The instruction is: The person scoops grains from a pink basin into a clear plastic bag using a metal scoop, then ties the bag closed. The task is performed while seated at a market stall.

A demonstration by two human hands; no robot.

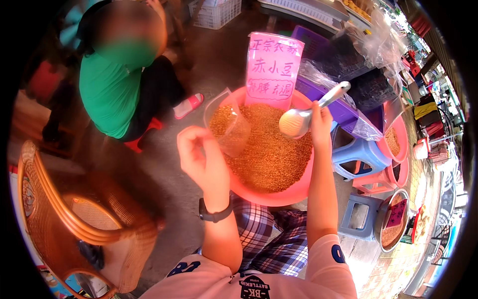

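Observation:
My left hand (199, 153), with a dark band on its wrist, is closed on the rim of a clear plastic tub (229, 127), which is tilted over the left part of a pink basin (261, 200). Small brown grains or beans (269, 160) fill the basin. In my right hand (321, 123) is the handle of a shiny metal scoop (295, 123), its bowl above the grains at the right. Behind the scoop a pink handwritten sign (274, 71) stands upright at the basin's far side.
A person in green (108, 89) sits on a red stool (143, 134) at the upper left. A wicker chair (123, 246) stands lower left. Right of the basin are a purple crate (328, 101), blue stools (358, 155), and a metal bowl (382, 239) with a sign.

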